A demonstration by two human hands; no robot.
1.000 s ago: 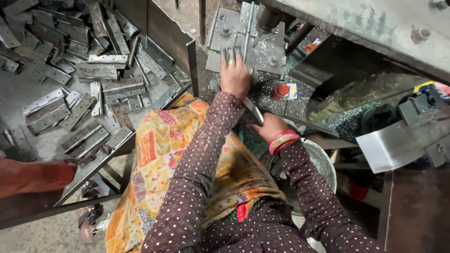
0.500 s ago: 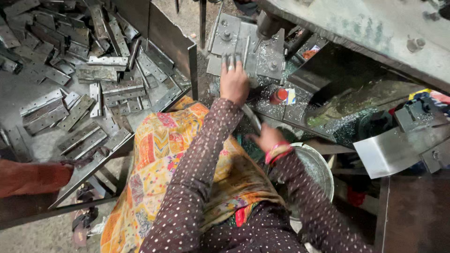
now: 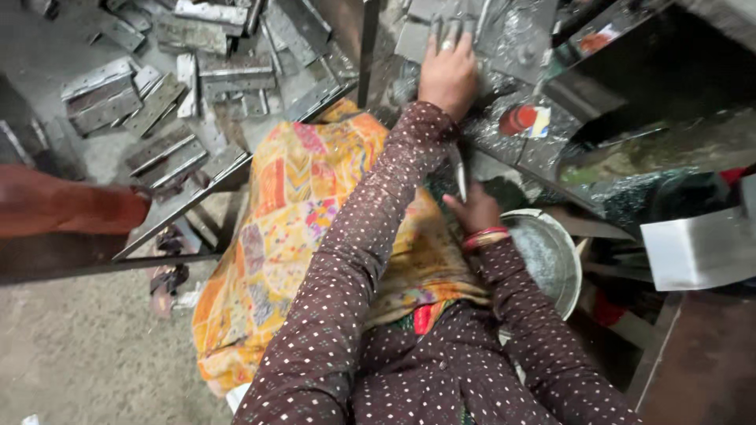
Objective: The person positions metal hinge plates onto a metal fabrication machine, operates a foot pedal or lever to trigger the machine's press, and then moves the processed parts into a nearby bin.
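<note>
Left hand: my left hand (image 3: pixel 449 72) lies flat, fingers spread wide, on a grey metal plate (image 3: pixel 504 35) at the top centre of the frame; it presses down and grips nothing.
Right hand: my right hand (image 3: pixel 472 211) sits lower, centre right, closed around a thin metal strip (image 3: pixel 459 169) that stands up from the fist toward my left forearm.
Bangles: red and gold bangles (image 3: pixel 485 236) circle my right wrist.
Basin: a round metal basin (image 3: pixel 551 260) sits just right of my right hand, touching the wrist in view.
Small can: a red and white can (image 3: pixel 524 120) lies right of my left wrist, on the dark table (image 3: pixel 614 181).
Lap: a patchwork orange cloth (image 3: pixel 291 212) covers my knees, centre left.
Stock: flat metal hinge pieces (image 3: pixel 157 94) are heaped in the upper left.
Other person: a bare limb (image 3: pixel 71 208) enters from the left edge.
</note>
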